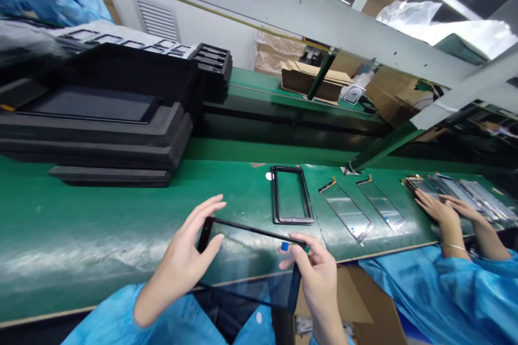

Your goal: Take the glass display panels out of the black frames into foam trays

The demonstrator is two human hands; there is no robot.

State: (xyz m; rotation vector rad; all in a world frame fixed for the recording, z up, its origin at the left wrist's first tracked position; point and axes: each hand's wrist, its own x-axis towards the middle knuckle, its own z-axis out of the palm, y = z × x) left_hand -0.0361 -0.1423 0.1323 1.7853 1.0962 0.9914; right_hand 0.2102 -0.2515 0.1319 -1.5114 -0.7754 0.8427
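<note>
My left hand grips the left edge of a black-framed glass panel, and my right hand pinches its right edge. A small blue tab shows on the panel's upper right, near my right thumb. The panel is tilted, with its lower part hanging past the edge of the green bench mat. Beyond it lie a black-framed glass panel and two clear film-wrapped glass strips, all apart from my hands.
A co-worker's hands in blue sleeves rest on a pile of glass panels at the right. Stacked black foam trays stand at the left. A second green bench, cardboard boxes and a metal shelf lie behind. A cardboard box sits below the bench.
</note>
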